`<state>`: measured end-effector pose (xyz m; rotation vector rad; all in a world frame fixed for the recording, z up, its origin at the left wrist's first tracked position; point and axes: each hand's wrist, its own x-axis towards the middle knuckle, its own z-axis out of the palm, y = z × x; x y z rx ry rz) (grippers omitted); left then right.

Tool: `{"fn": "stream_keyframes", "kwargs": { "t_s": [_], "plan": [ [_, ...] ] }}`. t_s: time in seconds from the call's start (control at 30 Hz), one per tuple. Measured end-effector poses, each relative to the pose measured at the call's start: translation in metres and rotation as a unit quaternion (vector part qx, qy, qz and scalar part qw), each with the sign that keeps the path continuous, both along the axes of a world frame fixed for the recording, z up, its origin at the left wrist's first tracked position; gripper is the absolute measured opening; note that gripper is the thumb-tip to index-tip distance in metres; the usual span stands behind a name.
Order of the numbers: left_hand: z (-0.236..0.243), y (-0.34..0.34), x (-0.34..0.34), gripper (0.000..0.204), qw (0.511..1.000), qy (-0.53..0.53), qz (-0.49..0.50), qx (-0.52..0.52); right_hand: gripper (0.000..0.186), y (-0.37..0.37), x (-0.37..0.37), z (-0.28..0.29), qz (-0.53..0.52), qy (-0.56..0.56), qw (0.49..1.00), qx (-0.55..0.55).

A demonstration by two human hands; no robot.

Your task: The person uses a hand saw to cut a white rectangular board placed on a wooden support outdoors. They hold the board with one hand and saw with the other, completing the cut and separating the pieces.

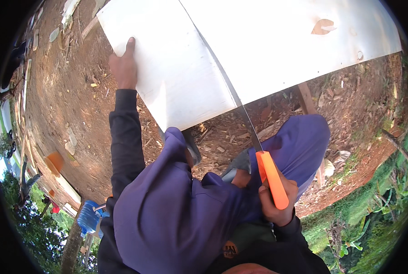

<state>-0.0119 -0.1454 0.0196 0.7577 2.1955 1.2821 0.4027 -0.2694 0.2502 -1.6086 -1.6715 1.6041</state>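
Right hand (280, 201) clamped on an orange-handled saw (271, 178); left hand (124, 71) on the white sheet (167, 68), its closure unclear. Probable step: sawing; the next stroke calls for a braced sheet.

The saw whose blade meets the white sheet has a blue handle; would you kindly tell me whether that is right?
Not quite: in the head view, the saw has an orange handle, not a blue one. Its blade does meet the white sheet.
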Motion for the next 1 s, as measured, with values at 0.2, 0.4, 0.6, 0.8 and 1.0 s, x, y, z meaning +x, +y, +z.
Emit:
{"fn": "stream_keyframes", "kwargs": {
  "t_s": [0.2, 0.4, 0.6, 0.8, 1.0],
  "plan": [
    [0.011, 0.01, 0.01, 0.054, 0.999, 0.013, -0.02, -0.035, 0.073, 0.045, -0.046, -0.046, -0.009, -0.01, 1.0, -0.021],
    [-0.004, 0.002, -0.001, 0.057, 1.0, 0.014, -0.003, -0.004, 0.074, -0.007, 0.003, 0.005, -0.016, 0.012, 0.999, -0.028],
    [-0.011, 0.005, -0.008, 0.057, 1.0, 0.016, 0.007, -0.023, 0.071, 0.039, -0.041, -0.047, -0.02, 0.004, 1.0, -0.024],
    [-0.007, 0.003, 0.001, 0.054, 1.0, -0.003, -0.006, 0.015, 0.072, -0.009, 0.002, 0.001, -0.017, 0.011, 0.999, -0.026],
    [-0.002, 0.001, -0.002, 0.048, 0.999, 0.024, -0.022, 0.017, 0.067, 0.035, -0.037, -0.041, -0.025, 0.005, 0.999, -0.046]
  ]
}}
